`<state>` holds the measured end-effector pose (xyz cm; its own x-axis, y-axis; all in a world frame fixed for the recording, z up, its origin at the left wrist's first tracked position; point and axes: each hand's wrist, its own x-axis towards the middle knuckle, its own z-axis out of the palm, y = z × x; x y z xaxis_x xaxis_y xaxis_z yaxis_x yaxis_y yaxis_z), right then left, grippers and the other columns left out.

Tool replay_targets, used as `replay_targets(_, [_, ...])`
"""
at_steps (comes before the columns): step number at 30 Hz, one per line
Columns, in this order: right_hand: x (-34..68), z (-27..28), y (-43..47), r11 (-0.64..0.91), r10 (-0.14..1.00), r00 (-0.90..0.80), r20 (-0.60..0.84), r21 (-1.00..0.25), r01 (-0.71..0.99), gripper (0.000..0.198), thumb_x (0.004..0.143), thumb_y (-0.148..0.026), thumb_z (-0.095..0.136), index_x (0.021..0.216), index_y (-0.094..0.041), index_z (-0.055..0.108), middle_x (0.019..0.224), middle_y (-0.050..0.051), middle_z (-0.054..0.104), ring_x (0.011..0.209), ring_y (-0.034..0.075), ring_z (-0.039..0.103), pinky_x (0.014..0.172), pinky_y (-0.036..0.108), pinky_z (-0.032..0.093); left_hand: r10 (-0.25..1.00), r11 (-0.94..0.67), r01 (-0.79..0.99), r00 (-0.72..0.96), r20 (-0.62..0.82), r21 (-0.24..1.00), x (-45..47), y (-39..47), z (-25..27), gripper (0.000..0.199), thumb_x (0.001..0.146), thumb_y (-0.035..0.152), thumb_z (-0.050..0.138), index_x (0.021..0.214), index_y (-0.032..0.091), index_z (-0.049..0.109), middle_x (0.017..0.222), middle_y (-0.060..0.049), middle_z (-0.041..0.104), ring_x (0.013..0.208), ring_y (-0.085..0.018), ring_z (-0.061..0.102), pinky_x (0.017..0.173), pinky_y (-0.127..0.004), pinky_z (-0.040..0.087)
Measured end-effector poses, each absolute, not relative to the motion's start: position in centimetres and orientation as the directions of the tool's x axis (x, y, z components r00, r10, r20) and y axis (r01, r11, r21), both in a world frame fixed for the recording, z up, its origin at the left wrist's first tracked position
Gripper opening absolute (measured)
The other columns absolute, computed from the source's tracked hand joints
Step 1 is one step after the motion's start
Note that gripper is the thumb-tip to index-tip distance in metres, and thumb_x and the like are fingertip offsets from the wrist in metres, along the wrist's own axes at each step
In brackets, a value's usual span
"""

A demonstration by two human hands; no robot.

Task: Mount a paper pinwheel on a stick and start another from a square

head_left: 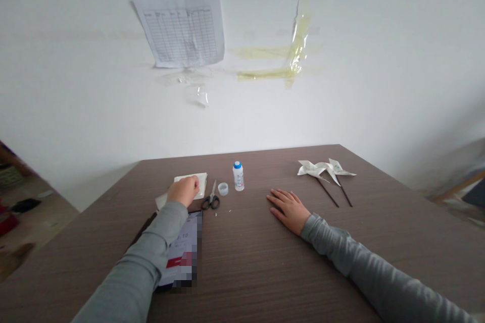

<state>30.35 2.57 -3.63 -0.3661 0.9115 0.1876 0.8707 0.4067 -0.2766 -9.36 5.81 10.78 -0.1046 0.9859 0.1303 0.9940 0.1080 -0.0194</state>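
My left hand [183, 190] is closed, its fingers curled over a stack of white paper [201, 184] at the left of the table. What those fingers hold, if anything, is hidden. Flat on the tabletop lies my right hand [290, 210], open with fingers spread and nothing under it that I can see. Between the hands are scissors [211, 201] with black handles, a small clear cap [223, 189] and an upright white bottle [238, 177] with a blue top. Two white paper pinwheels [312, 170] on dark sticks lie beyond my right hand.
A tablet or phone-like screen [180, 250] lies partly under my left forearm. Tiny white scraps sit on the brown table [242, 262] near the scissors. The table's back edge meets a white wall, which carries a taped printed sheet [184, 30] and yellowed tape strips [299, 45].
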Motion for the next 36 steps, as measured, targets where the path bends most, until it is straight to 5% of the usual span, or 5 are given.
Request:
replay_targets(7, [31.1,-3.6,3.0,0.408,0.913,-0.374,0.164,-0.301,0.862,0.057,0.126,-0.041,0.074,0.182,-0.037,0.080,0.198,0.013,0.069,0.186,0.045,0.064,0.155,0.077,0.050,0.985,0.117,0.993,-0.113,0.134,-0.024,-8.8,6.1,10.6,0.040,0.116,0.013,0.067,0.133,0.028,0.099,0.138,-0.012,0.102,0.129,-0.030,0.096,0.098,-0.031,0.066])
replay_targets(13, [31.2,-3.8,2.9,0.399,0.917,-0.367,0.158,-0.300,0.866,0.058,0.127,-0.042,0.070,0.183,-0.033,0.080,0.198,0.014,0.068,0.186,0.045,0.062,0.157,0.074,0.048,0.983,0.087,0.996,-0.081,0.166,-0.029,-8.5,5.1,10.8,0.036,0.122,0.024,0.067,0.117,0.027,0.102,0.137,-0.013,0.101,0.134,-0.036,0.094,0.107,-0.037,0.068])
replay_targets(28, [31.5,-4.5,3.1,0.440,0.896,-0.399,0.194,-0.266,0.858,0.059,0.127,-0.045,0.063,0.184,-0.038,0.079,0.197,0.011,0.070,0.184,0.044,0.065,0.153,0.077,0.053,0.708,-0.302,0.944,0.128,0.695,0.133,-7.8,1.1,6.6,0.032,0.108,0.010,0.075,0.085,0.029,0.086,0.131,-0.009,0.099,0.125,-0.034,0.093,0.132,-0.056,0.070])
replay_targets(36, [30.9,-3.5,2.7,0.402,0.915,-0.370,0.162,-0.285,0.870,0.058,0.127,-0.040,0.069,0.184,-0.033,0.079,0.199,0.014,0.068,0.186,0.046,0.063,0.157,0.073,0.048,0.861,-0.334,0.918,0.205,0.465,0.214,-5.0,-2.9,5.4,0.030,0.108,0.009,0.079,0.089,0.029,0.092,0.141,-0.010,0.100,0.133,-0.036,0.095,0.144,-0.065,0.062])
